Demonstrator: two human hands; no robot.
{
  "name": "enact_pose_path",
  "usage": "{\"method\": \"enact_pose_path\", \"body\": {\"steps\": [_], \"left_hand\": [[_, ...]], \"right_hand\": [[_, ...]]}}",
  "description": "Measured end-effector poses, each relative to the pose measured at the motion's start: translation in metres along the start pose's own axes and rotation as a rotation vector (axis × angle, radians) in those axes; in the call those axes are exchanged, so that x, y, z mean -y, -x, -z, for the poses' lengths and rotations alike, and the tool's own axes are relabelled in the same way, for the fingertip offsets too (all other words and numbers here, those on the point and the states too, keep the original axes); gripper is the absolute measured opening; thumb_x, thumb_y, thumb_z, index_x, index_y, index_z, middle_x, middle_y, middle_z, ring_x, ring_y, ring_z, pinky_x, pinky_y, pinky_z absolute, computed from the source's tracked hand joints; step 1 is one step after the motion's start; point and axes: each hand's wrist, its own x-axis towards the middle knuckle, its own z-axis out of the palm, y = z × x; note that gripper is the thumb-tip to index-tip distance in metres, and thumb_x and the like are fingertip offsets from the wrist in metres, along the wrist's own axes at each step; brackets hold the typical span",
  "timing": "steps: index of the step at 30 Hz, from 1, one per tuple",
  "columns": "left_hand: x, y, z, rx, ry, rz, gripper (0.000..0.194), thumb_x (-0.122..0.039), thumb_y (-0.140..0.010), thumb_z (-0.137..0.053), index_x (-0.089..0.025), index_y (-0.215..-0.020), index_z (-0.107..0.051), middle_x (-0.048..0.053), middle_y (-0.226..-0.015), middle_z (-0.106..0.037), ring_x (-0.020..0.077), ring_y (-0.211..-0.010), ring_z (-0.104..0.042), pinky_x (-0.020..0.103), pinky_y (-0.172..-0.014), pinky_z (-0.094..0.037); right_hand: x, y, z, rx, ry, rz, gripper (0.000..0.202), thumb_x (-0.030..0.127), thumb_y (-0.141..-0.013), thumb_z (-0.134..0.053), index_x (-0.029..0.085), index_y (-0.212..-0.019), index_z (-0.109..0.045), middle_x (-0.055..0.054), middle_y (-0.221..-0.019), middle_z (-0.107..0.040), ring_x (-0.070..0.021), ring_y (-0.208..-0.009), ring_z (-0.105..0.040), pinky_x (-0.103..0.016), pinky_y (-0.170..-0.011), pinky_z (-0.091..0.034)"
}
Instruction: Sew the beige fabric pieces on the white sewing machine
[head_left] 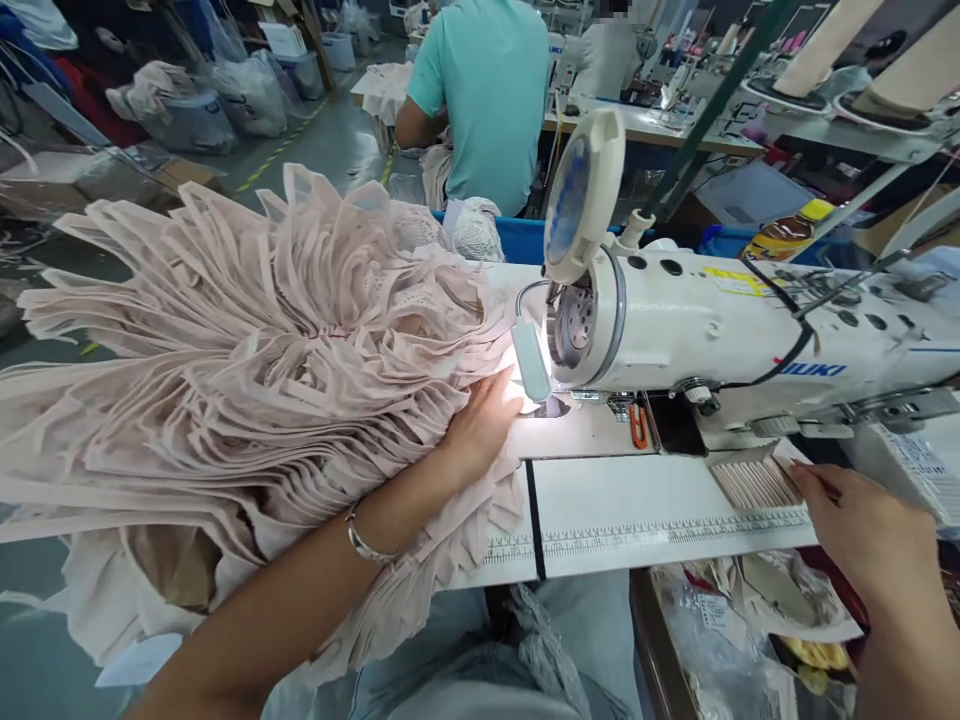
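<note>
A big heap of pale pink fabric pieces [300, 350] covers the left of the sewing table and hangs over its front edge. My left hand [484, 420] lies at the heap's right side, its fingertips on pale fabric beside the lamp; whether they pinch it is hidden. The white sewing machine [675, 320] stands to the right, with a small lit lamp [532, 360] by its needle end. My right hand [862, 515] is at the right end of a small box of pale strips [754, 481], thumb and fingers together at the box's edge; what they hold is too small to tell.
Orange snips [638, 427] lie beside the machine bed. A ruler strip [615, 538] runs along the table's front edge. Below right is an open drawer [720, 620] with bags and fabric. A person in a teal shirt [491, 100] sits ahead. Thread cones [825, 45] stand upper right.
</note>
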Motion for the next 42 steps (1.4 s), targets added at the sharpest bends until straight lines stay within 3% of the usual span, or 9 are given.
{"method": "enact_pose_path", "body": {"steps": [5,10,13,16,19,24,30,38,42], "left_hand": [[-0.017,0.034,-0.025,0.096,-0.387,-0.455,0.036,-0.002,-0.095,-0.037,-0.006,-0.120,-0.063,0.022,-0.121,-0.067,0.0296,-0.113,-0.064,0.039,-0.085,-0.054],[-0.024,0.057,-0.044,-0.024,-0.584,-0.697,0.038,-0.004,-0.098,-0.039,-0.003,-0.130,-0.059,0.023,-0.131,-0.064,0.0327,-0.119,-0.064,0.036,-0.078,-0.053],[-0.018,0.050,-0.037,-0.045,-0.643,-0.588,0.038,-0.002,-0.099,-0.038,-0.004,-0.131,-0.058,0.019,-0.128,-0.066,0.0289,-0.114,-0.065,0.034,-0.073,-0.052],[-0.010,0.036,-0.026,-0.036,-0.696,-0.430,0.038,-0.002,-0.099,-0.037,-0.003,-0.130,-0.059,0.018,-0.125,-0.067,0.0256,-0.107,-0.066,0.035,-0.075,-0.052],[-0.007,0.028,-0.026,0.002,-0.704,-0.518,0.034,-0.003,-0.099,-0.039,-0.004,-0.122,-0.064,0.019,-0.129,-0.064,0.0249,-0.113,-0.063,0.035,-0.088,-0.051],[-0.007,0.034,-0.039,-0.031,-0.681,-0.550,0.037,-0.006,-0.101,-0.039,-0.001,-0.132,-0.057,0.022,-0.138,-0.059,0.0278,-0.129,-0.057,0.039,-0.105,-0.045],[-0.009,0.034,-0.032,0.014,-0.610,-0.531,0.034,-0.003,-0.100,-0.038,-0.004,-0.126,-0.061,0.020,-0.136,-0.062,0.0256,-0.124,-0.061,0.037,-0.097,-0.053],[-0.003,0.029,-0.034,-0.114,-0.247,-0.291,0.035,0.001,-0.095,-0.042,-0.007,-0.125,-0.059,0.014,-0.128,-0.068,0.0192,-0.123,-0.063,0.031,-0.106,-0.052],[-0.005,0.035,-0.041,-0.097,-0.237,-0.521,0.037,-0.003,-0.097,-0.041,-0.007,-0.131,-0.057,0.012,-0.134,-0.065,0.0170,-0.130,-0.059,0.028,-0.111,-0.046]], "right_hand": [[0.041,0.024,-0.006,-0.538,0.153,-0.011,0.054,0.057,-0.094,-0.048,0.014,-0.079,-0.077,-0.014,-0.055,-0.057,-0.0305,-0.061,-0.057,-0.041,-0.056,-0.036],[0.123,0.033,-0.045,-0.013,-0.602,0.227,0.041,0.043,-0.102,-0.040,0.021,-0.091,-0.072,-0.007,-0.083,-0.073,-0.0220,-0.078,-0.068,-0.033,-0.071,-0.051],[0.153,0.014,-0.075,0.175,-0.764,0.287,0.038,0.050,-0.098,-0.044,0.022,-0.086,-0.066,-0.007,-0.087,-0.072,-0.0234,-0.079,-0.067,-0.035,-0.072,-0.053],[0.163,-0.005,-0.097,0.109,-0.521,0.344,0.027,0.043,-0.094,-0.050,0.021,-0.089,-0.066,-0.010,-0.090,-0.069,-0.0289,-0.089,-0.064,-0.044,-0.082,-0.052],[0.170,-0.008,-0.105,0.020,-0.293,0.490,0.025,0.030,-0.096,-0.045,0.022,-0.100,-0.068,-0.011,-0.092,-0.067,-0.0319,-0.101,-0.060,-0.050,-0.092,-0.047],[0.191,0.012,-0.097,0.020,-0.129,0.680,0.006,0.017,-0.086,-0.053,0.018,-0.090,-0.058,-0.011,-0.086,-0.061,-0.0275,-0.086,-0.058,-0.037,-0.074,-0.047],[0.202,0.017,-0.090,-0.010,0.030,0.716,0.017,0.004,-0.080,-0.050,0.021,-0.083,-0.051,-0.009,-0.081,-0.058,-0.0254,-0.080,-0.056,-0.034,-0.072,-0.043],[0.207,0.000,-0.105,0.213,-0.503,0.389,0.020,0.031,-0.092,-0.047,0.024,-0.073,-0.048,0.000,-0.059,-0.055,-0.0194,-0.057,-0.051,-0.032,-0.061,-0.040],[0.206,-0.004,-0.102,0.372,-0.674,0.210,0.023,0.039,-0.087,-0.047,0.024,-0.072,-0.054,-0.001,-0.062,-0.060,-0.0187,-0.056,-0.053,-0.032,-0.059,-0.041]]}}
